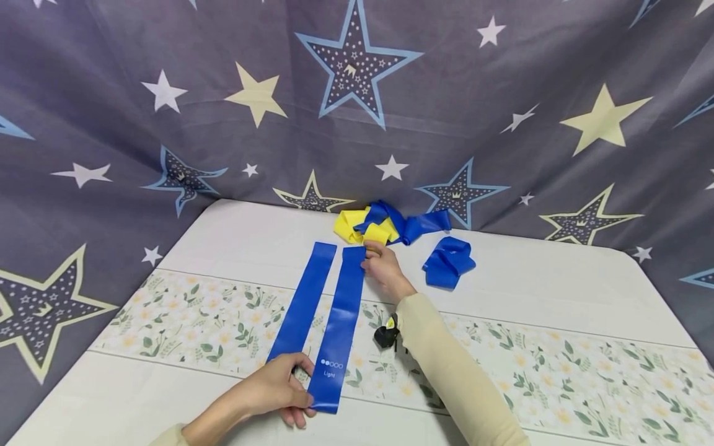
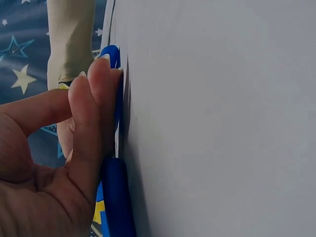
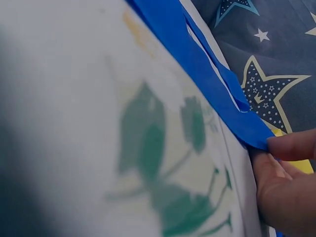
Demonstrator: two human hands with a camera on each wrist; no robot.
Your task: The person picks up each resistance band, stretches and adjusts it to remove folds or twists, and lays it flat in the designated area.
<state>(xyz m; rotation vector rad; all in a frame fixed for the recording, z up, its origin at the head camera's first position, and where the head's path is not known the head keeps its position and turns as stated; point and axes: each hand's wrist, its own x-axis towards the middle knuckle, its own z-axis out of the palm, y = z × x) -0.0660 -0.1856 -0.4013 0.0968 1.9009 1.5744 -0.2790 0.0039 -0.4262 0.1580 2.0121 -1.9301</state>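
Two flat blue resistance bands lie side by side on the table. My left hand (image 1: 279, 384) holds the near left edge of the right-hand blue resistance band (image 1: 337, 334), which is printed "Light". In the left wrist view, the fingertips (image 2: 104, 66) of that hand meet the blue edge. At this band's far end, my right hand (image 1: 385, 266) pinches the corner between thumb and fingers, also plain in the right wrist view. The left-hand blue band (image 1: 304, 297) lies just beside, its near end partly behind my left hand.
Crumpled yellow (image 1: 348, 226) and blue bands (image 1: 426, 224) lie heaped at the table's back edge. A folded blue band (image 1: 448, 263) lies right of my right hand. A small black object (image 1: 385, 336) is by the right sleeve. A star-patterned curtain (image 1: 446, 111) hangs behind.
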